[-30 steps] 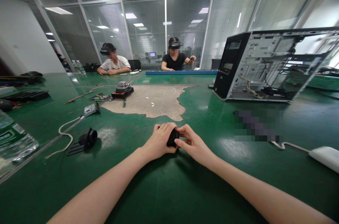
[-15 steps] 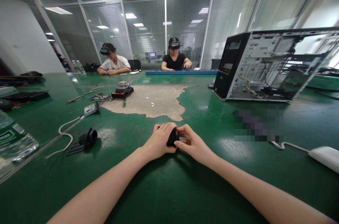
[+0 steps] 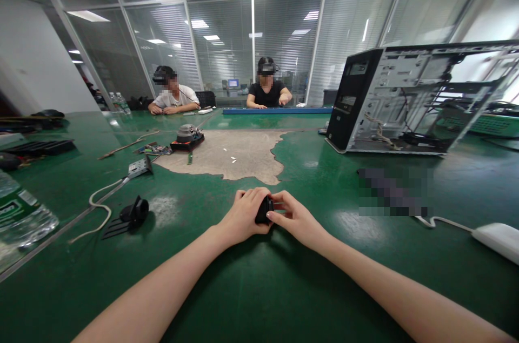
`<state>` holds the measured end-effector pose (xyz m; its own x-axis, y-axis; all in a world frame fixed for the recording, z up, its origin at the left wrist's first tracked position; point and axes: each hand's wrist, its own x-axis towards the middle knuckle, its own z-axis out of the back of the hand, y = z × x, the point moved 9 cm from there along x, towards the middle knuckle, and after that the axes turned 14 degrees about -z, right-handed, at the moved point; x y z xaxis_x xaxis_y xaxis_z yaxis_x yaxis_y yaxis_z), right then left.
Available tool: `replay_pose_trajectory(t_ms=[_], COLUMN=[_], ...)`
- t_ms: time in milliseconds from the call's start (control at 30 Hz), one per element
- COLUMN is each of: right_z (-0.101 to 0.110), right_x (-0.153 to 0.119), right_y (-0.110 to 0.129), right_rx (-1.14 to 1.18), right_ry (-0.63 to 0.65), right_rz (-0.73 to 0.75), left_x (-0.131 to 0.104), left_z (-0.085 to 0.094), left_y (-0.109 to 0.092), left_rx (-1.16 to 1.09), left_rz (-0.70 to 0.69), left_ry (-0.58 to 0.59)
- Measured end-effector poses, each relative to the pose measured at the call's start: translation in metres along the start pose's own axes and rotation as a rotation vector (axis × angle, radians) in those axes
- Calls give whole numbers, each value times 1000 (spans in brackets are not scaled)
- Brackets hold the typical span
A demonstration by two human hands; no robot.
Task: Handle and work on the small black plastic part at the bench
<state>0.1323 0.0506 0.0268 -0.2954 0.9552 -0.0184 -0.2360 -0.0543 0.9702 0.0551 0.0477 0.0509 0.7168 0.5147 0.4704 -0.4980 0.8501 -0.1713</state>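
Straight in front of me, a small black object (image 3: pixel 263 210) is gripped between both hands; most of it is hidden, so its kind cannot be made out. My left hand (image 3: pixel 245 215) wraps over it from the left and top, fingers closed. From the right, my right hand (image 3: pixel 292 214) pinches its edge between thumb and fingertips. Beneath them is the green tabletop (image 3: pixel 259 289). Off to the left lies a black plastic piece (image 3: pixel 135 213) with a round part and slats.
An open computer case (image 3: pixel 365 105) stands at right, near a white power strip (image 3: pixel 497 240). At left are a water bottle (image 3: pixel 22 213), a cable with a metal bracket (image 3: pixel 138 167) and a cooler-like part (image 3: pixel 188 138). Two people (image 3: pixel 265 86) sit across the table.
Both hands keep their hold on the black object. My right thumb has shifted slightly upward on it; otherwise little differs.
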Motion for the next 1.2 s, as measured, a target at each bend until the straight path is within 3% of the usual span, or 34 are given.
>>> replay_pose_trajectory(t_ms=[133, 367, 633, 800, 1033, 1200], right_z=[0, 4, 0, 0, 4, 32], right_x=[-3, 8, -2, 2, 7, 9], right_y=[5, -9, 5, -1, -6, -15], right_rx=[5, 25, -21, 48, 107, 41], right_ry=[-2, -70, 6, 12, -58, -218], right_rz=[47, -41, 74, 29, -31, -109], left_x=[0, 0, -1, 0, -1, -2], left_z=[0, -2, -2, -1, -3, -2], left_y=[-1, 1, 1, 0, 2, 2], left_rx=[-7, 4, -3, 3, 17, 24], left_rz=[-4, -3, 2, -6, -5, -7], left_ry=[5, -8, 4, -11, -10, -6])
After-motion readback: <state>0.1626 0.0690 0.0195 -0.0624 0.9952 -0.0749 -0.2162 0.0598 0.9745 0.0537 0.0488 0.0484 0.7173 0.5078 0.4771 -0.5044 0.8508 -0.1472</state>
